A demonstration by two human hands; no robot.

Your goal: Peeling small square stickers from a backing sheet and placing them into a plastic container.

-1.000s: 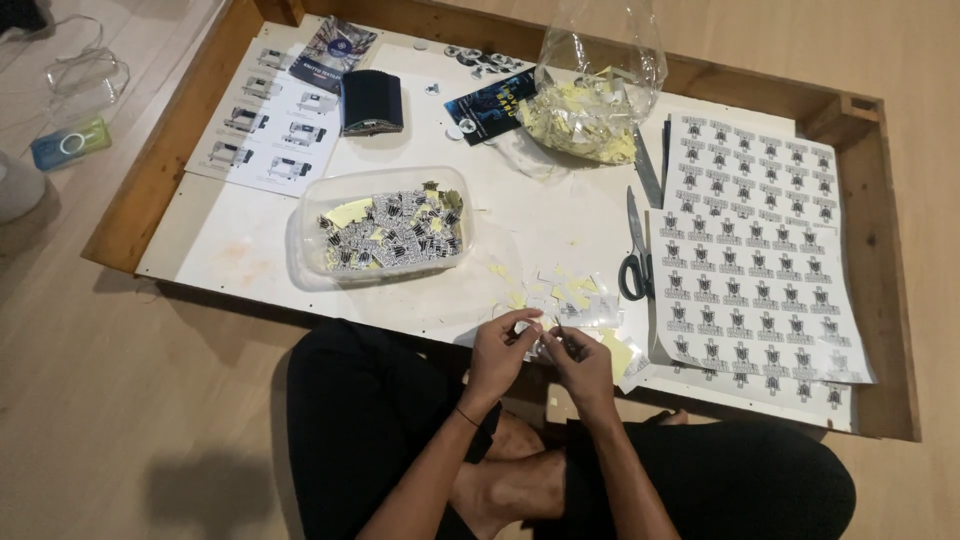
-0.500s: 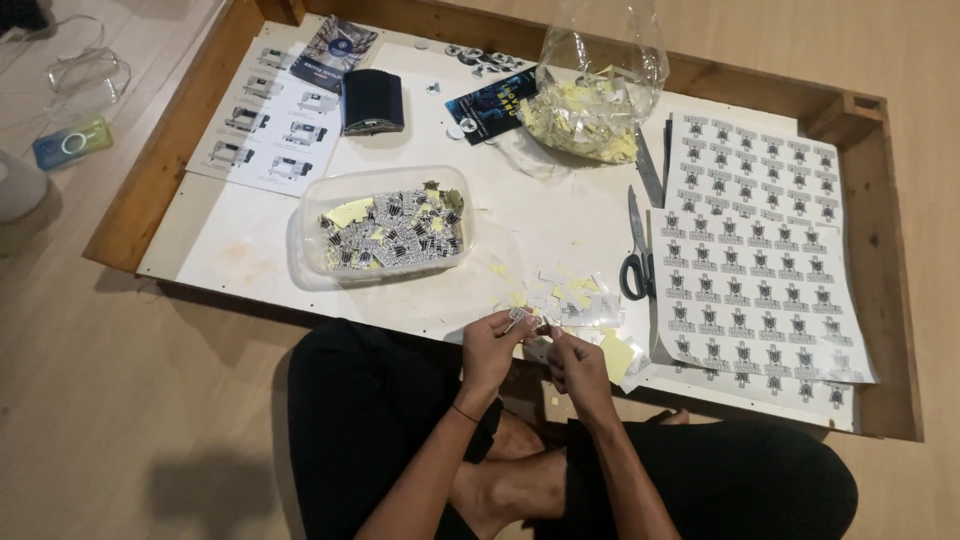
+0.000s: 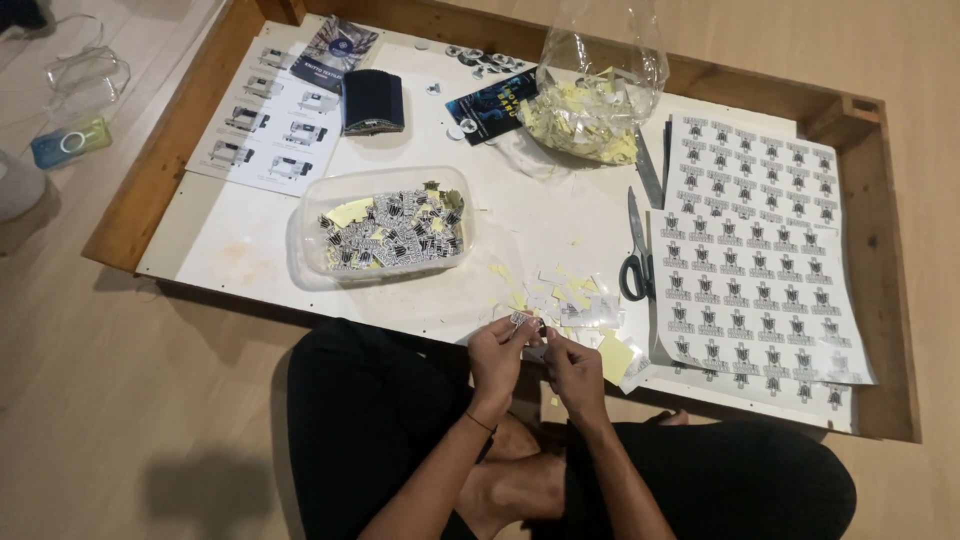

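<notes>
- The left hand (image 3: 497, 352) and the right hand (image 3: 573, 368) meet at the near edge of the white board (image 3: 250, 240). Both pinch one small sticker (image 3: 522, 320), a flat black-and-white paper bit, between their fingertips.
- The person sits on the wooden floor in black clothes, knees against the board.
- Just past the hands lies a heap of yellow and white paper scraps (image 3: 580, 305), thin and curly.
- A clear plastic tub (image 3: 385, 235), soft-cornered, holds many cut stickers and stands further in on the left.
- One pair of scissors (image 3: 636, 250) with dark handles lies to the right, beside sticker sheets (image 3: 755, 255) printed with rows of small marks.
- A clear shiny bag (image 3: 595, 100) full of yellow scraps stands at the far side.
- One small black case (image 3: 373, 100) lies far left, next to a printed paper sheet (image 3: 275, 120).
- A wooden frame (image 3: 160, 150) goes round the board.
</notes>
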